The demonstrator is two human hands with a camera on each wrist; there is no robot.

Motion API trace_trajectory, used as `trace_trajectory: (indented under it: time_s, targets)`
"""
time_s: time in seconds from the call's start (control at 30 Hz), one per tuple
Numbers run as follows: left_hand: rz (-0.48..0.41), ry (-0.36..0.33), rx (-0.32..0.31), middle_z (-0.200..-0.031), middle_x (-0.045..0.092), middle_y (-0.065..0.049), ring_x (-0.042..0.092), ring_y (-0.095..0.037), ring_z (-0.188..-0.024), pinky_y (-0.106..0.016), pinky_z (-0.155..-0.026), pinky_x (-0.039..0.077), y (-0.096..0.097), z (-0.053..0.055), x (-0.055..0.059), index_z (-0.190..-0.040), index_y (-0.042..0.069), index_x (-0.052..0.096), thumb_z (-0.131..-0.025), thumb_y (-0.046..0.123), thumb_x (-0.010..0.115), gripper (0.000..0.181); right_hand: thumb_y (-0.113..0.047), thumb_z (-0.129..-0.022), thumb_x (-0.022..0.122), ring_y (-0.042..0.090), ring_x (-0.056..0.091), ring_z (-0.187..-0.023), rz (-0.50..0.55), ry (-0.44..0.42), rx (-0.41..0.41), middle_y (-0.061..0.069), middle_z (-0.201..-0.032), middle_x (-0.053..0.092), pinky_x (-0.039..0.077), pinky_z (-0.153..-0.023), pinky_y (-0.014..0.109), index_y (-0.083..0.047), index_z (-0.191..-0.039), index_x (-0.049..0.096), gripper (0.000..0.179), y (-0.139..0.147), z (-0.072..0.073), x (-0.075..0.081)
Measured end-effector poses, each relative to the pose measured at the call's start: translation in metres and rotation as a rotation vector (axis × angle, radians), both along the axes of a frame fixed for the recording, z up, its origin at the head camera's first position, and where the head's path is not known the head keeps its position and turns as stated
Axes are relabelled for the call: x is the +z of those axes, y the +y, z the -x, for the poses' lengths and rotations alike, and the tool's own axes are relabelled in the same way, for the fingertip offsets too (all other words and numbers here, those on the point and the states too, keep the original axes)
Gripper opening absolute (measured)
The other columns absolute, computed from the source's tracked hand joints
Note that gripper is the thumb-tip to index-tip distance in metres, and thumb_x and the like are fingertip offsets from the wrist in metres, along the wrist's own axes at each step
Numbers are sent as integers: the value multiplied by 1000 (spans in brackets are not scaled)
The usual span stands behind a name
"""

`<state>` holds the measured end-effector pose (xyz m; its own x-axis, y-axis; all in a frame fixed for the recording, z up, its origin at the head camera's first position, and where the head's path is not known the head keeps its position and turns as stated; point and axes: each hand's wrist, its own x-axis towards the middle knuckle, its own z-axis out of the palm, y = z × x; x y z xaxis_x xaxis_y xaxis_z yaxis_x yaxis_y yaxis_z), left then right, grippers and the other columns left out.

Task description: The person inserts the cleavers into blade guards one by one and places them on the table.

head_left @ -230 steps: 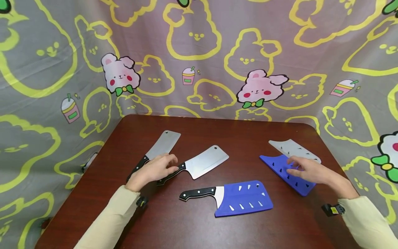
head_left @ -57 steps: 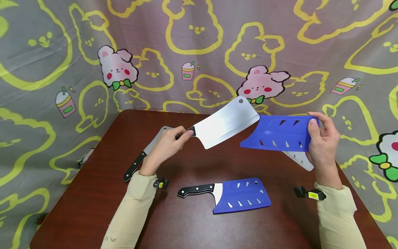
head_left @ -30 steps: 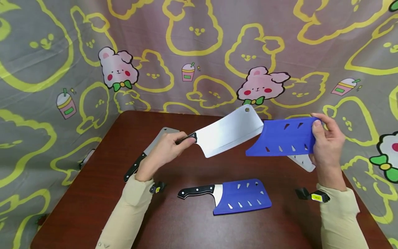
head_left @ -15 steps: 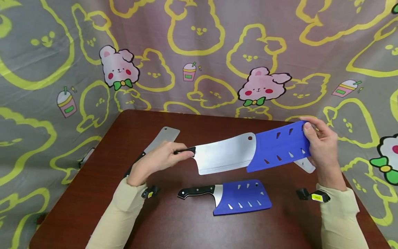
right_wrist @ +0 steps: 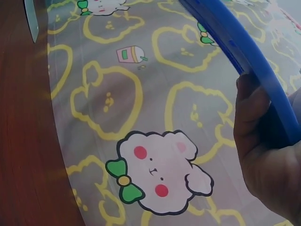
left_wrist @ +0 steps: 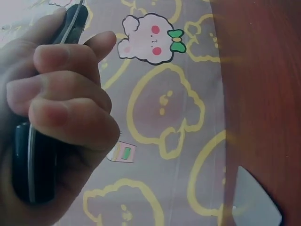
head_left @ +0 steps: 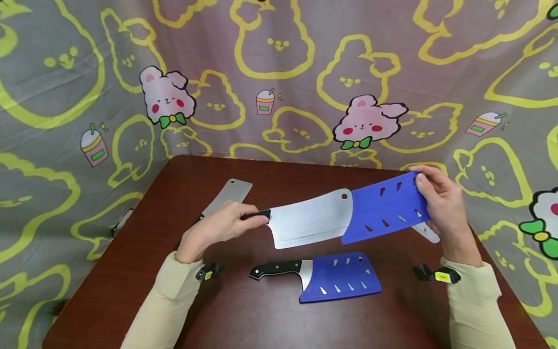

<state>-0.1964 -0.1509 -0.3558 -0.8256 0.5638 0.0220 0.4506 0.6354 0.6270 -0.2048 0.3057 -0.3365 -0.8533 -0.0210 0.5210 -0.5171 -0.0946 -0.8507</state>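
My left hand [head_left: 220, 225] grips the black handle [left_wrist: 35, 174] of a cleaver [head_left: 309, 218], its fingers curled round it in the left wrist view. The bare steel blade points right, above the table. My right hand [head_left: 446, 208] pinches the far end of a blue blade guard [head_left: 385, 208] with slanted slots, thumb on the near face. The blade's holed end lies right at the guard's curved mouth, roughly in line with it. In the right wrist view the guard [right_wrist: 256, 66] shows edge-on between thumb and fingers.
A cleaver in a blue guard [head_left: 340, 276] lies on the table [head_left: 270, 320] in front. Another bare cleaver [head_left: 231, 194] lies behind my left hand, partly hidden. A whitish guard [head_left: 427, 232] is mostly covered by the raised blue one. A patterned cloth [head_left: 301, 43] hangs around the table.
Both hands have lifted cleaver and blue guard off the table. The blade then came down and levelled, the guard tilted and moved left, and their ends met. Over the last half second both shifted slightly left.
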Motion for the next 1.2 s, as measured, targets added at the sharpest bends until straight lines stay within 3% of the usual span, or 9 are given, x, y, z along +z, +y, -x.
trace_trajectory:
  time_s: [0.1, 0.3, 0.53, 0.67, 0.77, 0.97, 1.2]
  targets:
    - [-1, 17, 2, -54, 38, 7, 39, -8, -47, -25, -52, 35, 0, 0, -3, -87, 19, 62, -95, 51, 57, 33, -4, -101, 49, 12, 70, -60, 5, -12, -7, 3, -87, 69, 55, -52, 26, 9, -126, 56, 29, -2, 1, 0]
    - [-10, 48, 23, -57, 35, 7, 35, -8, -50, -24, -53, 33, 4, 0, -7, -77, 17, 51, -98, 49, 54, 39, -9, -99, 53, 11, 70, -63, 119, -11, -55, 5, -90, 68, 55, -53, 24, 7, -123, 59, 30, -7, 3, 1]
    - [9, 87, -54, -61, 36, 9, 37, -4, -54, -22, -53, 33, 13, -15, -2, -77, 19, 53, -96, 48, 58, 35, 0, -100, 49, 7, 69, -63, -52, 70, -47, 0, -90, 70, 54, -54, 20, 7, -122, 62, 27, -3, -2, 6]
    - [-4, 124, -40, -61, 33, 10, 32, -3, -53, -21, -52, 30, 15, -17, -5, -76, 18, 50, -96, 46, 59, 35, 1, -100, 48, 7, 69, -61, -83, 92, -20, 0, -91, 69, 53, -52, 20, 6, -122, 62, 27, -3, -2, 11]
    - [-12, 145, -30, -61, 31, 10, 30, -3, -53, -20, -53, 28, 15, -14, -9, -74, 18, 48, -96, 45, 60, 37, -2, -100, 49, 6, 68, -61, -106, 71, -52, -1, -91, 68, 53, -52, 19, 5, -122, 62, 27, -4, -4, 11]
    - [-26, 105, -4, -56, 40, 9, 41, -5, -50, -23, -53, 37, 16, -11, -8, -80, 21, 60, -96, 48, 58, 32, -7, -101, 49, 6, 68, -60, -118, 8, -103, -2, -85, 67, 54, -52, 21, 2, -125, 61, 28, -4, -10, 2]
    - [-27, 72, 40, -53, 45, 8, 47, -8, -48, -26, -52, 38, 21, -9, -11, -86, 25, 66, -95, 43, 61, 21, -7, -102, 49, 7, 69, -60, -109, 17, -112, -2, -84, 68, 53, -51, 21, 3, -125, 60, 28, -4, -12, -3]
